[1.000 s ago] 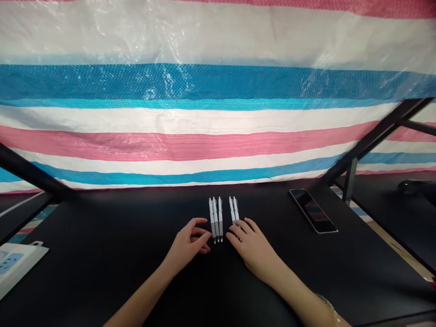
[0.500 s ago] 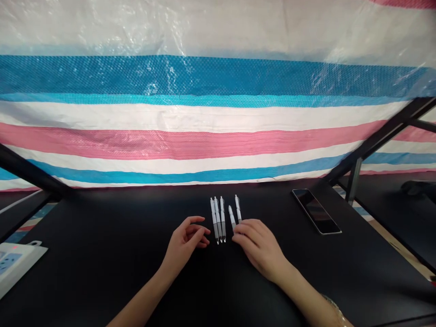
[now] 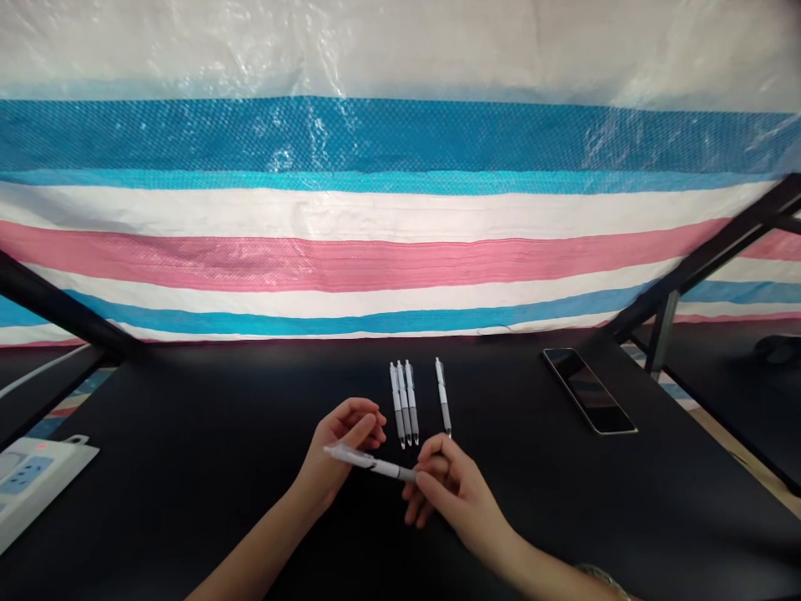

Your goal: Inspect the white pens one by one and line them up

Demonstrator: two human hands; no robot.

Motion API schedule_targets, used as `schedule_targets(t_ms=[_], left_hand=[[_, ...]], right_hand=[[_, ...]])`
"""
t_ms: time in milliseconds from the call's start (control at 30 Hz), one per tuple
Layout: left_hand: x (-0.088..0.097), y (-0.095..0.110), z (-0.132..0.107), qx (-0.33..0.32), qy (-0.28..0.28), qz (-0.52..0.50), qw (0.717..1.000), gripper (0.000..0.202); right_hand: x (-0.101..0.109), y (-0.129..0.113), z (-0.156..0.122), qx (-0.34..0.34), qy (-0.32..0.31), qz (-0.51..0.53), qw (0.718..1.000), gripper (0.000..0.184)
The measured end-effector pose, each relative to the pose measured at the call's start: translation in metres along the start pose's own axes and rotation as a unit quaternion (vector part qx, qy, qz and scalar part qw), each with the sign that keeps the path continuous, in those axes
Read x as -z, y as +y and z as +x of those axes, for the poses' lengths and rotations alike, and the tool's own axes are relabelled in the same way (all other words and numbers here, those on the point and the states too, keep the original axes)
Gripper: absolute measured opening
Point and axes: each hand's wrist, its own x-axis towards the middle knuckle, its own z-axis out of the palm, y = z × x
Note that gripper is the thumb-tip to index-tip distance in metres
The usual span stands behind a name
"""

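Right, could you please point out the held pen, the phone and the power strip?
held pen [image 3: 374, 465], head view, middle of its barrel.
phone [image 3: 588, 390], head view, centre of its screen.
power strip [image 3: 38, 482], head view, its white top face.

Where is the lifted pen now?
Head view, bottom centre: the right hand grips the lifted pen, its other end at the left hand, below the pen row.

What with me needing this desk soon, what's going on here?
A person's right hand holds a white pen crosswise above the black table; the left hand is at its other end, grip unclear. Three pens lie side by side beyond the hands, a fourth pen apart to their right. A phone lies farther right.
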Motion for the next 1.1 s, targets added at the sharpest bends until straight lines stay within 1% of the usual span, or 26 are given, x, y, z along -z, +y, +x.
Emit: schedule_targets(t_ms=[67, 100, 200, 267, 367, 433, 533, 600, 667, 767, 967, 1033, 1100], left_hand=[[0.003, 0.0, 0.001, 0.007, 0.0, -0.021, 1.0, 0.016], [0.004, 0.0, 0.002, 0.012, -0.002, -0.031, 0.999, 0.016], [0.006, -0.001, 0.001, 0.015, -0.006, -0.07, 0.997, 0.024], [0.005, -0.002, 0.0, 0.004, -0.012, -0.076, 0.997, 0.029], [0.003, -0.002, -0.003, -0.012, -0.021, -0.026, 0.999, 0.023], [0.002, -0.002, -0.003, -0.008, -0.033, -0.004, 0.999, 0.015], [0.001, -0.002, -0.004, 0.006, -0.061, -0.022, 0.998, 0.009], [0.0, -0.002, -0.004, 0.023, -0.078, -0.037, 0.996, 0.01], [0.0, -0.003, -0.005, 0.041, -0.092, -0.038, 0.994, 0.012], [0.001, -0.003, -0.005, 0.061, -0.103, -0.017, 0.993, 0.018], [0.001, -0.006, -0.006, 0.083, -0.13, -0.037, 0.987, 0.016], [0.0, -0.006, -0.007, 0.089, -0.129, -0.035, 0.987, 0.018], [-0.001, -0.007, -0.008, 0.087, -0.115, -0.031, 0.989, 0.019]], right_hand=[[-0.001, 0.005, 0.0, -0.053, -0.015, 0.056, 0.997, 0.034], [-0.001, 0.006, 0.0, -0.065, -0.008, 0.08, 0.995, 0.036], [0.003, 0.004, 0.003, -0.065, 0.024, 0.116, 0.991, 0.039], [0.004, 0.004, 0.004, -0.074, 0.015, 0.123, 0.99, 0.039], [0.003, 0.006, 0.002, -0.117, -0.041, 0.122, 0.985, 0.035], [0.001, 0.008, 0.0, -0.147, -0.085, 0.116, 0.978, 0.033], [0.0, 0.012, -0.002, -0.183, -0.155, 0.128, 0.962, 0.035], [0.001, 0.013, -0.003, -0.203, -0.2, 0.136, 0.949, 0.037], [0.003, 0.013, -0.004, -0.217, -0.228, 0.132, 0.94, 0.036], [0.003, 0.013, -0.004, -0.224, -0.243, 0.131, 0.935, 0.033], [0.001, 0.014, -0.004, -0.225, -0.265, 0.175, 0.921, 0.038], [0.001, 0.017, -0.002, -0.226, -0.262, 0.164, 0.924, 0.036], [0.003, 0.02, 0.0, -0.226, -0.247, 0.146, 0.931, 0.034]])
